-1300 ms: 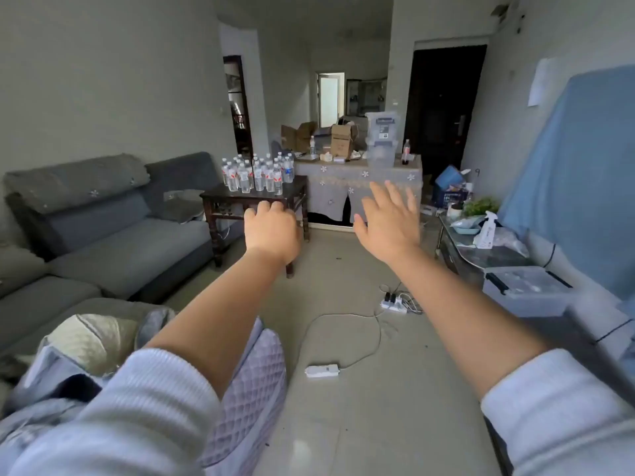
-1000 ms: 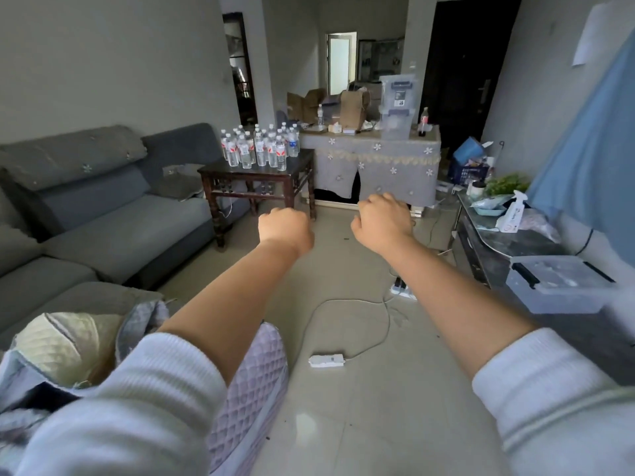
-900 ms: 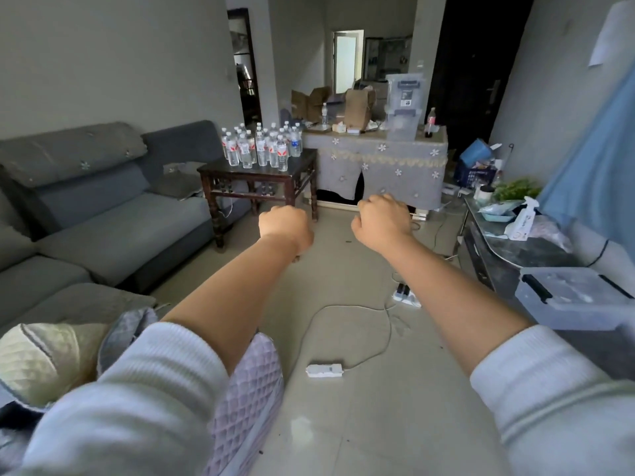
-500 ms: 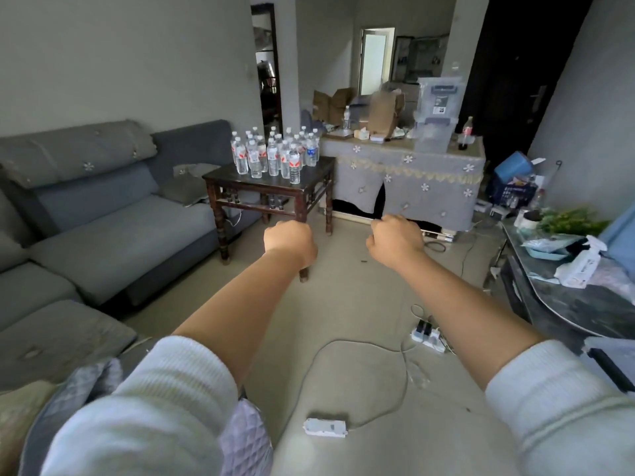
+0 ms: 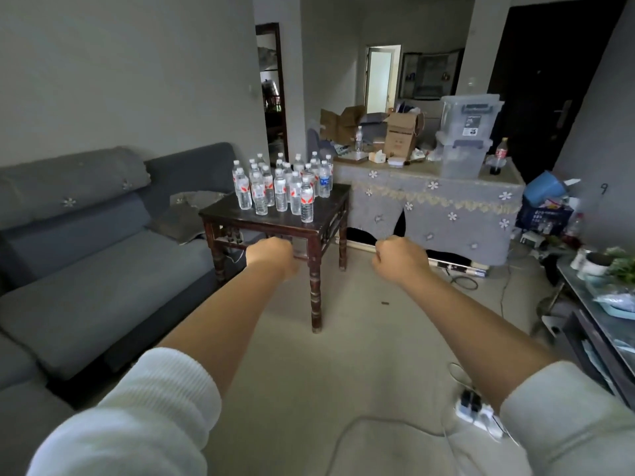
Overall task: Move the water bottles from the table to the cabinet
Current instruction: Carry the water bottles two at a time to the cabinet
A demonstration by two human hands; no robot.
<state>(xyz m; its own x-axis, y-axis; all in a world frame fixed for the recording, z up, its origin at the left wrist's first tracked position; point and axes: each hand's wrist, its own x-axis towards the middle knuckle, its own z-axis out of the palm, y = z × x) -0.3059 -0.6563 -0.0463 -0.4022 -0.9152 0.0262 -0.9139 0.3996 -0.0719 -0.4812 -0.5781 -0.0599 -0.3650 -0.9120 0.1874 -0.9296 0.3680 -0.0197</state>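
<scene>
Several clear water bottles [image 5: 283, 187] with red-and-white labels stand in a cluster on a small dark wooden table [image 5: 330, 204] ahead of me; one at the back right has a blue label. My left hand [image 5: 271, 257] is stretched out in front of the table's near edge, curled into a fist and holding nothing. My right hand [image 5: 400, 257] is also a fist with nothing in it, to the right of the table. Both hands are short of the bottles. No cabinet can be told apart in this view.
A grey sofa [image 5: 86, 262] runs along the left. Behind the small table stands a cloth-covered table [image 5: 446, 201] with cardboard boxes, stacked plastic bins [image 5: 465, 139] and a cola bottle. A power strip [image 5: 476, 408] and cables lie on the floor at right. A glass-topped stand [image 5: 604, 304] is at far right.
I have moved forward, so the small table and bottles are nearer and larger. My right hand closed from spread fingers to a fist; both fists stay held out.
</scene>
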